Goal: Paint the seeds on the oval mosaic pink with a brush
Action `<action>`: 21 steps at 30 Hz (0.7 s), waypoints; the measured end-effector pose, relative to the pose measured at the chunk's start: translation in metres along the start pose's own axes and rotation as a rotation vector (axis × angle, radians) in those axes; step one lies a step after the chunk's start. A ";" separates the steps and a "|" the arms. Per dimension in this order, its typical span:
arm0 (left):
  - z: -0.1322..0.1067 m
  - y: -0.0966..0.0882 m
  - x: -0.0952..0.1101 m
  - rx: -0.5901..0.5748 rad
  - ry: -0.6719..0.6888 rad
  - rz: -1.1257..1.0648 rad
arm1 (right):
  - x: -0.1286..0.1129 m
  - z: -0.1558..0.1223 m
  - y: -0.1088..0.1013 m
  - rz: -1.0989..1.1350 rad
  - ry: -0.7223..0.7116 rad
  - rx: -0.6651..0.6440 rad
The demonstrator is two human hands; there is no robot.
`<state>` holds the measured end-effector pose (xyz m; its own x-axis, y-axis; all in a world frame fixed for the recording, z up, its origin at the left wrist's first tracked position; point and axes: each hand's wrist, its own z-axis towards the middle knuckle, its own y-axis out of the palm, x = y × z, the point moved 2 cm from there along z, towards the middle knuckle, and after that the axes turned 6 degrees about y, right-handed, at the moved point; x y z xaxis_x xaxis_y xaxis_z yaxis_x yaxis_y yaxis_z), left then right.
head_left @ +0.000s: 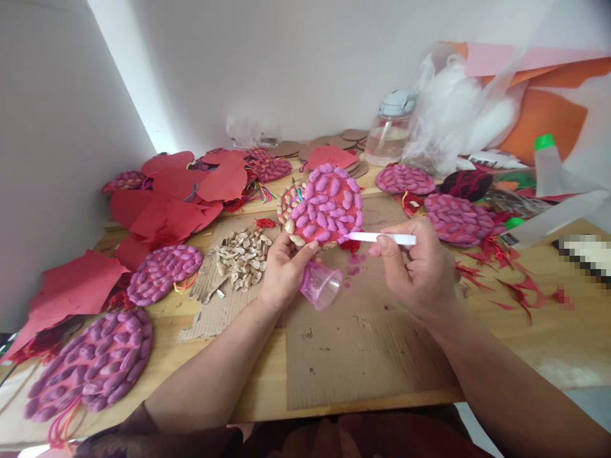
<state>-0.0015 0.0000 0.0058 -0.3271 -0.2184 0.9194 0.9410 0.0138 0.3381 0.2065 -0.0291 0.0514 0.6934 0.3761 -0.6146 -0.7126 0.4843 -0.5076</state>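
My left hand (285,266) is closed on the lower left edge of a red plaque (329,207) covered with peanut shells. Most of its shells are purple; a few along the lower left edge are plain tan. Under the same hand a clear plastic cup (324,286) with purple paint inside is tilted, its mouth towards the lower right. My right hand (420,270) grips a slim white-handled paintbrush (396,238), whose purple tip touches the plaque's lower right edge. Purple drips (354,270) mark the cardboard sheet (367,356) below.
Loose peanut shells (242,257) lie in a pile on cardboard at the left. Several purple shell plaques (90,362) and red cut-outs (176,191) spread around the table. At the back right stand a jar of clear liquid (387,137), a plastic bag (458,114) and green-capped bottles (548,165).
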 end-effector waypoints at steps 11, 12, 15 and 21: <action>0.001 -0.001 0.002 0.015 -0.006 -0.002 | 0.004 0.002 -0.002 0.054 0.038 -0.006; 0.001 -0.001 0.003 0.013 -0.004 0.000 | 0.004 0.002 -0.002 0.036 0.033 -0.005; 0.001 0.000 0.003 0.001 -0.001 0.010 | 0.001 0.003 -0.002 -0.020 0.006 0.014; 0.001 0.000 0.004 0.048 -0.072 -0.034 | 0.002 0.001 -0.002 -0.010 0.006 0.023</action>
<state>-0.0027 0.0002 0.0098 -0.3662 -0.1486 0.9186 0.9245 0.0545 0.3774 0.2094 -0.0287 0.0520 0.6997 0.3667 -0.6132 -0.7030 0.5063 -0.4994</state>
